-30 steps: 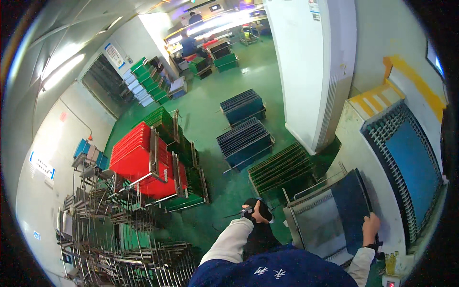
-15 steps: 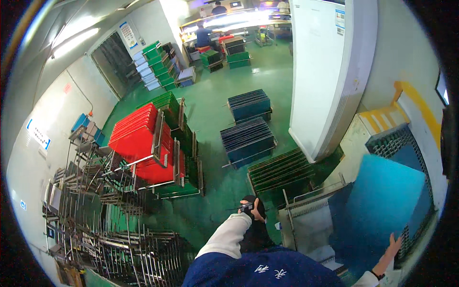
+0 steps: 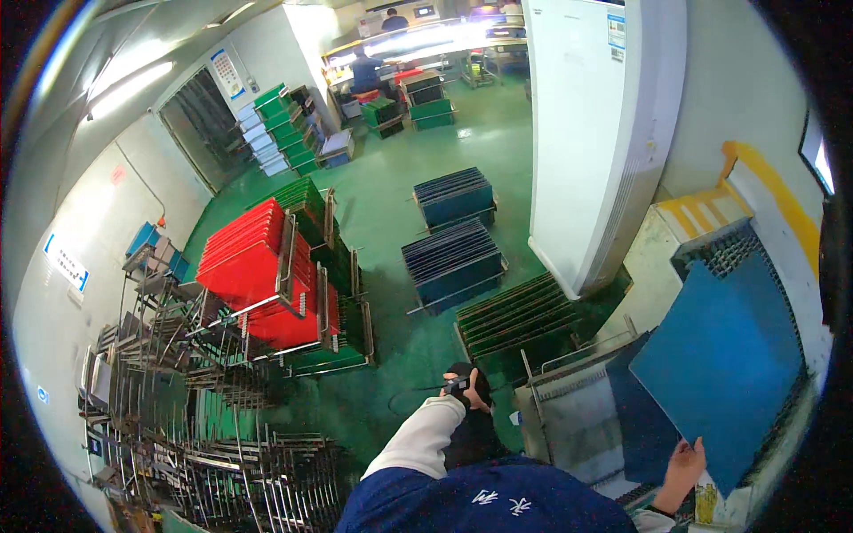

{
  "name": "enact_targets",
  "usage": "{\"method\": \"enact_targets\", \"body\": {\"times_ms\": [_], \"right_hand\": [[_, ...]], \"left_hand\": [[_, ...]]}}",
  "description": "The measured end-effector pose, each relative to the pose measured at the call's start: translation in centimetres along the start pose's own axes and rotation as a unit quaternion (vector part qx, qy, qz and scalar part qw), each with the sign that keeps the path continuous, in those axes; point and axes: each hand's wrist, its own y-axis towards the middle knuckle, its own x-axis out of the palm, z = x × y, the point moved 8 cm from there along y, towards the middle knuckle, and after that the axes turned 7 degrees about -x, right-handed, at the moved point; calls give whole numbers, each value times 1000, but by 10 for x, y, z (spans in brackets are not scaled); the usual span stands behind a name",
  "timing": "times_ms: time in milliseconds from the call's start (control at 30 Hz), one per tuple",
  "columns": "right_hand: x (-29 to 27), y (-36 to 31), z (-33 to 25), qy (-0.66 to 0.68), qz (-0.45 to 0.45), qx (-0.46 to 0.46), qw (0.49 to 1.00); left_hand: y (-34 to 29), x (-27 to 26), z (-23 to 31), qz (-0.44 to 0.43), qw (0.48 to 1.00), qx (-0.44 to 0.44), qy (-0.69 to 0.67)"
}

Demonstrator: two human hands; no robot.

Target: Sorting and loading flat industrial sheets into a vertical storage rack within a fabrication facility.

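Note:
A large flat blue panel (image 3: 724, 355) slants at the right, over a rack with a toothed, mesh-like edge (image 3: 737, 247). My right hand (image 3: 685, 465) pinches its lower left edge, fingers closed on the sheet. Behind it, a darker blue panel (image 3: 638, 413) stands upright against a grey metal frame (image 3: 577, 422). My left hand (image 3: 475, 391) is at the middle, over my black-clad leg or shoe, with a small black device (image 3: 457, 385) at the wrist. Its fingers are partly hidden, so their grip is unclear.
Racks of green panels (image 3: 520, 324) and dark blue panels (image 3: 453, 262) stand on the floor ahead. Stacked red panels (image 3: 249, 258) are at the left, beside bare metal racks (image 3: 231, 471). A white cabinet-like column (image 3: 577, 133) rises ahead right. People (image 3: 364, 71) sit at a lit bench far off.
The blue panel has turned and tilted, losing its bright glare. My right hand has moved left along with its edge. My left hand stays about where it was.

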Motion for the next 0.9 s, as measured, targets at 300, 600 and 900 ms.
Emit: {"method": "enact_targets", "body": {"times_ms": [300, 600, 900], "right_hand": [[43, -41, 40, 49, 75, 26, 996], [51, -47, 83, 40, 71, 156, 984], [59, -48, 85, 14, 88, 156, 984]], "left_hand": [[72, 74, -11, 60, 980, 103, -158], [25, 15, 8, 35, 999, -33, 10], [77, 77, -18, 131, 976, 69, -158]]}}
